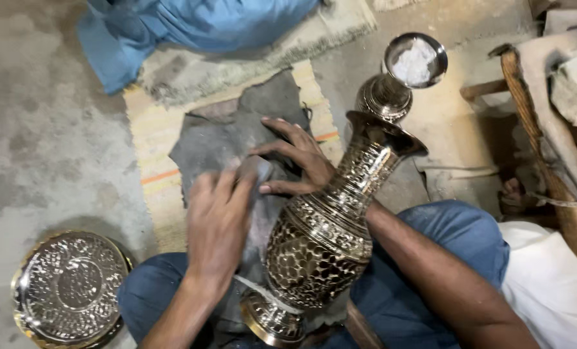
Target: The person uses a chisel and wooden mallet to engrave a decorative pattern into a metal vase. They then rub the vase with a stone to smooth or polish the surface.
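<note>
A tall brass vase (324, 226) with dark engraved patterning leans across my lap, its flared mouth pointing up and to the right and its foot near the bottom edge. My left hand (216, 226) presses a grey cloth (230, 139) just left of the vase's body; the hand looks blurred. My right hand (296, 158) rests with spread fingers on the same cloth, behind the vase's neck, and my right forearm passes under the vase.
An engraved round brass plate (69, 287) lies on the concrete floor at lower left. A second brass vessel (398, 77) holding white powder stands behind the vase. A striped mat (156, 129) and blue fabric (191, 26) lie beyond. Wooden pieces (546, 155) are at right.
</note>
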`<state>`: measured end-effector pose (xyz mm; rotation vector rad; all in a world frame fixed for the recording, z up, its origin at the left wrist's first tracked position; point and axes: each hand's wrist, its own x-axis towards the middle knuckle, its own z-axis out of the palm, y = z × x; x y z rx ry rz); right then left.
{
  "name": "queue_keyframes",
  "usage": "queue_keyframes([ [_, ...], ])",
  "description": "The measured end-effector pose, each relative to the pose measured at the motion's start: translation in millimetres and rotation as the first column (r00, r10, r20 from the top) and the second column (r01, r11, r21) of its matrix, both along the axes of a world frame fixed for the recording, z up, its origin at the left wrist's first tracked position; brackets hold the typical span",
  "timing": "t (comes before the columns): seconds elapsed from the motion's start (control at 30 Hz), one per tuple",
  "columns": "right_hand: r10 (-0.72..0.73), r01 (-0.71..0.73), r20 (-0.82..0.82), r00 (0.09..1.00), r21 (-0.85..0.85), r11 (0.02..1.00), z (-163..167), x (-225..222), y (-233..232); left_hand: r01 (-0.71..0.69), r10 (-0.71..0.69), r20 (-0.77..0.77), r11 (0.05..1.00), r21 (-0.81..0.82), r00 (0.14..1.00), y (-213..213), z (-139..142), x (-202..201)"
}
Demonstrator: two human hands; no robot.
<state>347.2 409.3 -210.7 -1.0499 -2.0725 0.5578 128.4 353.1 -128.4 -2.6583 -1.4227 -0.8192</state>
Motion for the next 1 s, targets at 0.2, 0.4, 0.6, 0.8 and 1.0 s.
queue_keyframes([
  [0.2,-0.033,0.034,-0.020,0.999,0.011,0.999,-4,-1,5,-0.043,0.042,-0.079,0.999,-0.020,0.996,-4,7,-16],
  [0.4,-0.003,0.003,0.001,1.000,-0.036,0.999,-2,0,4,-0.013,0.014,-0.046,1.000,0.019,0.999,7,-20,-11],
  [0.6,-0.054,0.054,0.003,0.999,-0.031,0.998,2,0,5,-0.019,0.019,-0.110,1.000,0.008,0.994,2,3,-11],
  [0.8,0.000,0.000,0.006,1.000,-0.032,0.999,0,-4,8,-0.036,0.034,-0.081,0.999,-0.019,0.996,8,0,-4],
  [1.0,-0.026,0.026,0.006,1.000,-0.072,0.997,4,-4,9,-0.007,0.005,-0.047,0.999,-0.040,0.999,14,7,-17],
])
